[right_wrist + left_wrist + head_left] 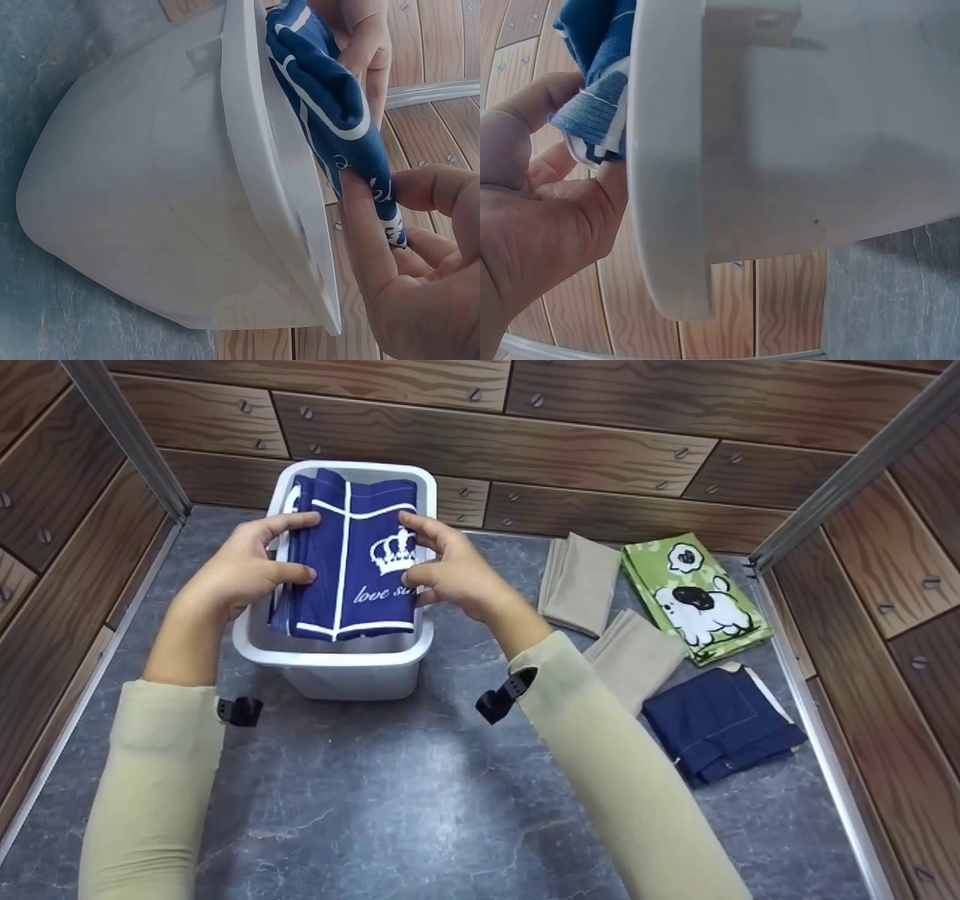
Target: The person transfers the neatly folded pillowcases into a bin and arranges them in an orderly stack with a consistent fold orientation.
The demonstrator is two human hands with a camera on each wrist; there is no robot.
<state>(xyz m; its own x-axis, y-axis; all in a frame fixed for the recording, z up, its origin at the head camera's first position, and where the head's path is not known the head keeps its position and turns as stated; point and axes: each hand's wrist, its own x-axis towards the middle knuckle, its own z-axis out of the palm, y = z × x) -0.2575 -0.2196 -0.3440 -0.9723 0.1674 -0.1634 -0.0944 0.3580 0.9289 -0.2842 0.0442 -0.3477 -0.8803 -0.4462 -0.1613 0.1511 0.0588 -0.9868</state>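
Note:
A folded navy cloth (364, 559) with white lines, a white crown and script lies over the mouth of a white plastic bin (337, 659). My left hand (244, 562) grips its left edge, thumb on top; in the left wrist view the cloth (604, 105) bunches between thumb and fingers just beyond the bin's rim. On the opposite side, my right hand (461, 570) pinches the right edge. The right wrist view shows the cloth (330, 97) tilted at the rim, with thumb and fingers on either face. What lies deeper in the bin is hidden.
Right of the bin lie two folded beige cloths (581, 585) (637, 656), a green folded cloth with a cartoon dog (697, 596), and a dark navy folded cloth (720, 724). Wood-patterned walls (600, 442) enclose the grey marbled surface (420, 810).

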